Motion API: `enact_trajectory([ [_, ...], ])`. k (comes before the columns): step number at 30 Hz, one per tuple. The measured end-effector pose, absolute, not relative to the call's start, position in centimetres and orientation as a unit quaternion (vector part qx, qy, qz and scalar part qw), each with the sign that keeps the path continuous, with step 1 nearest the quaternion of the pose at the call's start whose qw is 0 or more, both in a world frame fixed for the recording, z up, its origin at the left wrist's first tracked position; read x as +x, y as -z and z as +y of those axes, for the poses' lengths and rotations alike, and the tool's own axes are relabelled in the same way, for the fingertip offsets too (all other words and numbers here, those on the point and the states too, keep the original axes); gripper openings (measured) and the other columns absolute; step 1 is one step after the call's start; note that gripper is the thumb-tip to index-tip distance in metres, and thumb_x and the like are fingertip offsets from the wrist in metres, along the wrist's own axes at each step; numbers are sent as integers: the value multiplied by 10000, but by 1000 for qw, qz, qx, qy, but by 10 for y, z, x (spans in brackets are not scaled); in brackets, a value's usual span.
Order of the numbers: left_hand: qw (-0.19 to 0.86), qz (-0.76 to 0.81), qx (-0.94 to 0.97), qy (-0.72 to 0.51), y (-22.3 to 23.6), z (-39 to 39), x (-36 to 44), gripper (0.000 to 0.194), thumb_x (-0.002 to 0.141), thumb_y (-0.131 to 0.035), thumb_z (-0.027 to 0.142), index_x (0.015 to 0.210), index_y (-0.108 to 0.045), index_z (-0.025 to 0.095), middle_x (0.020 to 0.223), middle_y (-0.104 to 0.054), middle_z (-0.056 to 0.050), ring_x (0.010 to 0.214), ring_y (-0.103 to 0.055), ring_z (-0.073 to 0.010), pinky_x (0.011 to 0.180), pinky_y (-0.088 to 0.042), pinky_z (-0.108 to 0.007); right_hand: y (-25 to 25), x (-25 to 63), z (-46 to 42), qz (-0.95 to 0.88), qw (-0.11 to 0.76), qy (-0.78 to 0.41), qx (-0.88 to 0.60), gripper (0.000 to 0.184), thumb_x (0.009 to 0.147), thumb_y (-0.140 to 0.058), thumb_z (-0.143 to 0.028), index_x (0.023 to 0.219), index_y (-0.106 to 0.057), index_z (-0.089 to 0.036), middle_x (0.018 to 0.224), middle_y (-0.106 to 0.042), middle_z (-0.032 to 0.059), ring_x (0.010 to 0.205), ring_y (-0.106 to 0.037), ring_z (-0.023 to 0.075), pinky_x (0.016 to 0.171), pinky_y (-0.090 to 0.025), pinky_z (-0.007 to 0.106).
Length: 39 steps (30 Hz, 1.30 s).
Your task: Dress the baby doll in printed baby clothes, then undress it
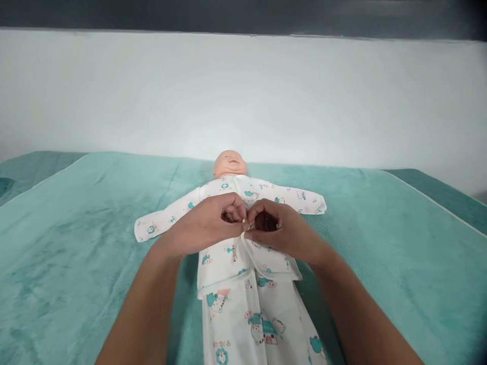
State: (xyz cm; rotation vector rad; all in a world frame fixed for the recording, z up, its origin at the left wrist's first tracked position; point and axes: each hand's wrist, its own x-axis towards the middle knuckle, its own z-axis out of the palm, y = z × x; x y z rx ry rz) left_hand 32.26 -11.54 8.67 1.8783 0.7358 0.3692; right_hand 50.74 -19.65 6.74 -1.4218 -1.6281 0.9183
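A baby doll (230, 163) lies on its back with its head at the far end, dressed in a white printed long-sleeved shirt (218, 263) and matching trousers (232, 324). Over the middle of its chest, my left hand (213, 220) pinches the shirt's front edge, with a small pale button seemingly at the fingertips. Pressed up close beside it, my right hand (276, 225) pinches the other front edge. Below my fingers the shirt's lower front hangs slightly parted over the trousers. Both sleeves stretch out to the sides. My fingers partly cover the fastening.
A green plush blanket (380, 263) spreads under the doll and out to both sides. Behind it rises a white wall (243, 91) with a dark band (243, 17) along the top.
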Motion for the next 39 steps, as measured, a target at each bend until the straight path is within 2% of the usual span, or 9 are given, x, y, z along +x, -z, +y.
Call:
enact_trajectory([
  [3,531,295,778,-159,-86,-113,321,43,771,-572,213,804,-544,213,741,-515,30,677,-474,-113,573,-367,-226,-67,509,-196,-635,391,-377,-550,129,751,-677,-215,846,-590,-208,719,-529,-36,621,-445,90,534,-342,223],
  [8,578,253,761,-151,-88,-111,317,63,813,-575,229,844,-525,206,778,-511,24,717,-468,-114,620,-377,-236,-65,513,-195,-608,412,-449,-510,127,843,-627,-305,888,-582,-196,698,-475,-30,598,-411,88,510,-331,225],
  [11,578,241,766,-148,-88,-110,316,54,826,-574,214,855,-529,205,775,-497,29,714,-446,-107,615,-363,-230,-64,515,-194,-601,418,-464,-498,112,876,-593,-304,899,-580,-195,691,-476,-28,594,-413,89,505,-335,224],
  [21,559,235,782,-147,-89,-109,316,37,840,-582,225,863,-558,210,771,-490,35,698,-436,-100,602,-364,-217,-60,515,-191,-591,430,-465,-499,107,848,-633,-290,875,-599,-191,686,-495,-29,606,-427,90,522,-346,231],
  [30,568,260,765,-153,-82,-107,319,78,801,-614,223,871,-583,211,789,-555,16,729,-501,-117,618,-401,-228,-58,515,-189,-577,438,-473,-502,117,825,-670,-289,853,-603,-196,680,-511,-33,602,-447,90,518,-366,232],
  [36,585,243,749,-194,-82,-107,318,24,811,-603,213,822,-597,192,767,-601,2,724,-546,-119,618,-409,-227,-58,516,-190,-577,448,-489,-477,136,816,-692,-295,833,-607,-192,658,-507,-40,589,-450,82,516,-362,224],
  [39,601,225,728,-242,-79,-103,317,73,838,-593,250,807,-602,185,720,-584,5,675,-523,-107,600,-407,-224,-59,516,-189,-570,460,-491,-472,149,818,-696,-309,829,-611,-188,662,-520,-35,585,-463,82,524,-371,227],
])
